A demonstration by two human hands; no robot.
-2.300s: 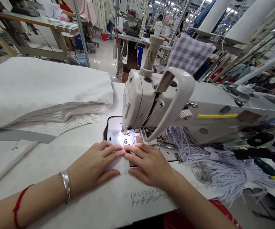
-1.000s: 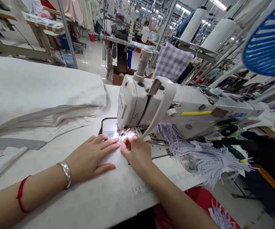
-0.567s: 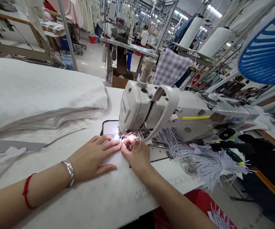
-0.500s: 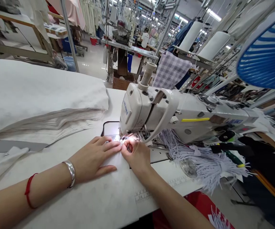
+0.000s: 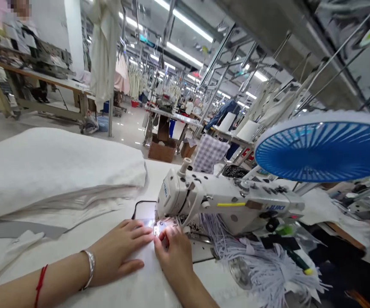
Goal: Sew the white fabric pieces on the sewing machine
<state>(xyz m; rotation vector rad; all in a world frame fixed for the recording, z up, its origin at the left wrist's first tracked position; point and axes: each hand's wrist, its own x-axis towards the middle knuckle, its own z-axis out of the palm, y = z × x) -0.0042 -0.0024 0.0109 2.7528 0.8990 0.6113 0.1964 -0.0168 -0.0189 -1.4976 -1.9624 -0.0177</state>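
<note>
My left hand (image 5: 117,252) lies flat on the white fabric (image 5: 140,288), fingers stretched toward the sewing machine's needle area, thumb apart. Close beside it, my right hand (image 5: 176,259) is closed in a pinch at the fabric's edge, just in front of the presser foot. The fingertips partly hide what is held there. The white sewing machine (image 5: 217,199) stands over the fabric, its lamp lighting the needle plate. A bundle of thin white strips (image 5: 268,271) lies right of my right hand, under and in front of the machine arm.
A thick stack of white fabric (image 5: 60,171) covers the table's left side. A blue fan (image 5: 322,149) stands at the right behind the machine. A round metal dish (image 5: 239,271) sits by the strips. Beyond are a cardboard box (image 5: 162,149) and other workstations.
The view has tilted upward, so the machine and hands sit lower in the picture. Both hands stay at the presser foot, in nearly the same pose.
</note>
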